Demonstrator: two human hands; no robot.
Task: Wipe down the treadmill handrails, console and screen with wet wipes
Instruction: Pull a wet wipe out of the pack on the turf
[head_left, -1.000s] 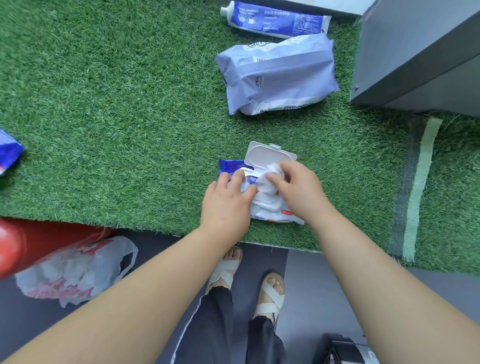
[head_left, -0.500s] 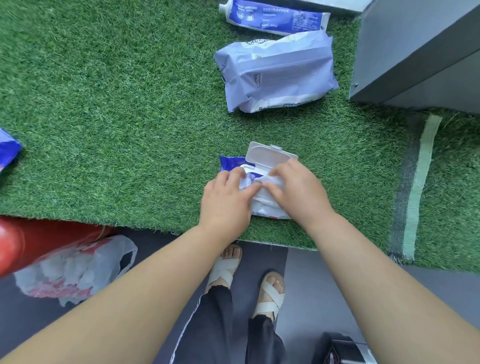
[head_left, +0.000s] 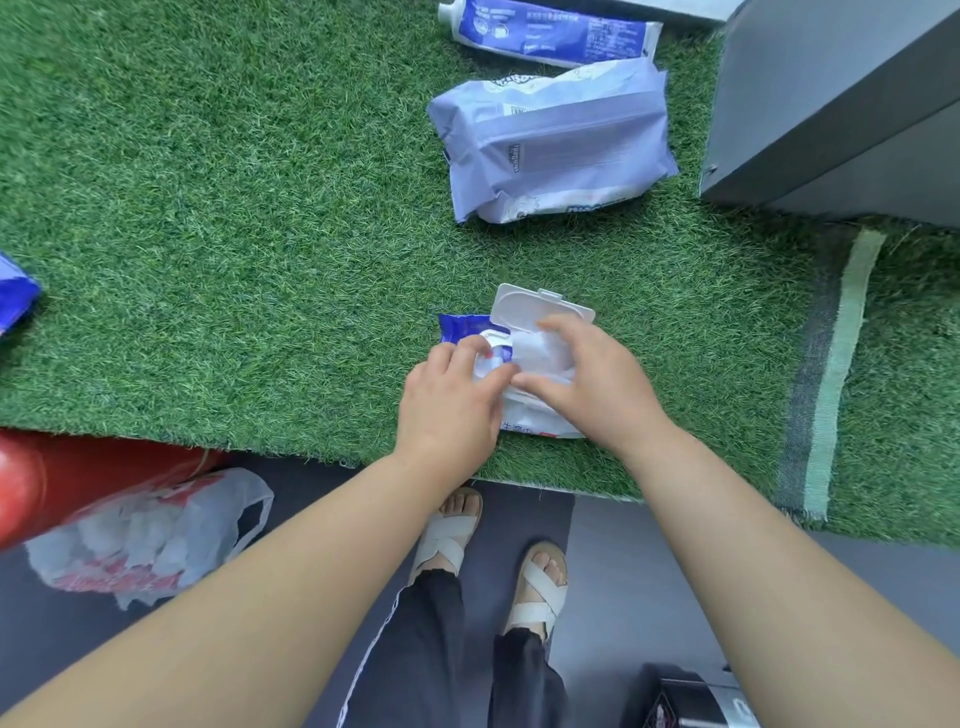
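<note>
- The task is at its very start, as I judge it: a wipe is only now being drawn, and no handrail, console or screen shows in the head view, so all the wiping seems still ahead.
- The wet-wipe pack (head_left: 524, 415) lies on the green grass mat (head_left: 234, 234) near its front edge, just ahead of the person's sandalled feet. Its white flip lid (head_left: 540, 309) stands open.
- The left hand (head_left: 452, 405) grips the near left end of the pack, fingers bent over it, and steadies it against the mat.
- The right hand (head_left: 587, 384) pinches the white wipe (head_left: 537, 351) at the opening. The wipe is bunched there and not yet free of the pack.
- Spare supplies lie farther back on the mat: a large pale-blue pack (head_left: 550, 140), and beyond it a blue-and-white packet (head_left: 550, 31). The corner of another blue pack (head_left: 15, 296) shows at the left edge.
- A grey box-like body (head_left: 841, 104) stands at the upper right; I cannot tell whether it belongs to the treadmill.
- A thin plastic bag (head_left: 140, 540) holding crumpled white pieces lies on the dark floor beside a red object (head_left: 78, 478); it looks like a place for spent wipes.
- Left to do: free the wipe, then wipe the handrails, console and screen.
</note>
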